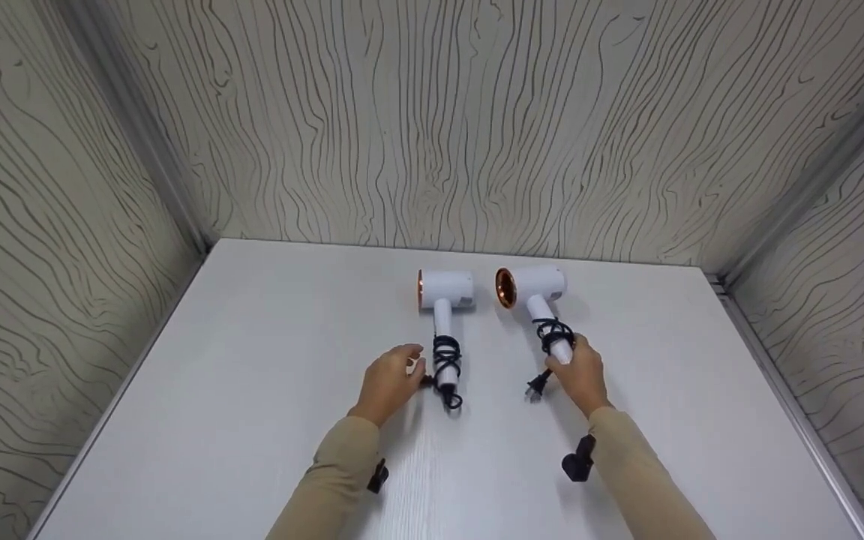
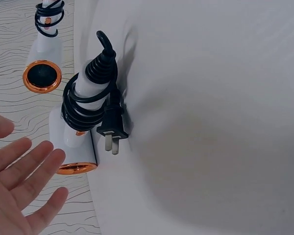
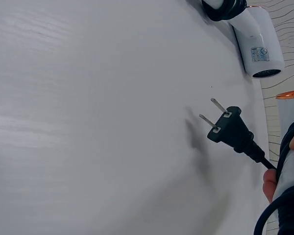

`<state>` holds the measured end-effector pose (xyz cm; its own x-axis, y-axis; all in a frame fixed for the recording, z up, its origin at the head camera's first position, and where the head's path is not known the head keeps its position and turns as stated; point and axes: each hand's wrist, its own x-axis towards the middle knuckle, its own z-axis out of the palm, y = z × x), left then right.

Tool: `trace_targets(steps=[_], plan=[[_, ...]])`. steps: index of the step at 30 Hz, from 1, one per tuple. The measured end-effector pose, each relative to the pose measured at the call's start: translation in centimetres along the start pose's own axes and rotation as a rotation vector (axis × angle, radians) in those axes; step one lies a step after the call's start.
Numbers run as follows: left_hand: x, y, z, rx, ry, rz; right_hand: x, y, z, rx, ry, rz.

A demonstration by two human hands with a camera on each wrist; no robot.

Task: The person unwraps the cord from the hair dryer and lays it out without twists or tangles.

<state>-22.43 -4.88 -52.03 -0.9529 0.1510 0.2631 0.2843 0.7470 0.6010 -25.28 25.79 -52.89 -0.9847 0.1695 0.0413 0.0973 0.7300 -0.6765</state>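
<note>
Two white hair dryers with copper rims have black cords wound round their handles. The left hair dryer (image 1: 447, 289) lies on the white table, its plug (image 2: 112, 128) beside the handle. My left hand (image 1: 390, 381) is just left of that handle; in the left wrist view the fingers of this hand (image 2: 19, 181) are spread and hold nothing. My right hand (image 1: 580, 373) grips the handle of the right hair dryer (image 1: 541, 283) near its lower end. That dryer's two-pin plug (image 3: 230, 128) hangs out beside the fingers in the right wrist view.
The white table (image 1: 267, 322) meets a wood-grain patterned wall (image 1: 417, 135) at its back edge, with similar panels at both sides. Black wrist-worn devices show at the left wrist (image 1: 378, 476) and the right wrist (image 1: 579, 459).
</note>
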Motion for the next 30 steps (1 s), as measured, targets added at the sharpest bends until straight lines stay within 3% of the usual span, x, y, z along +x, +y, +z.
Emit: trace_targets(steps=[12,20,30], plan=[[0.2,-0.3,-0.1,-0.042,-0.007,-0.002,-0.5,-0.7,-0.8,0.003,0.052,-0.112],[0.4,-0.2,-0.5,-0.13,-0.028,-0.048,-1.1,-1.1,-1.1,0.023,0.069,-0.187],[0.5,0.0,-0.6,-0.196,-0.022,-0.069,-1.8,-1.3,-1.4,0.07,0.015,-0.226]])
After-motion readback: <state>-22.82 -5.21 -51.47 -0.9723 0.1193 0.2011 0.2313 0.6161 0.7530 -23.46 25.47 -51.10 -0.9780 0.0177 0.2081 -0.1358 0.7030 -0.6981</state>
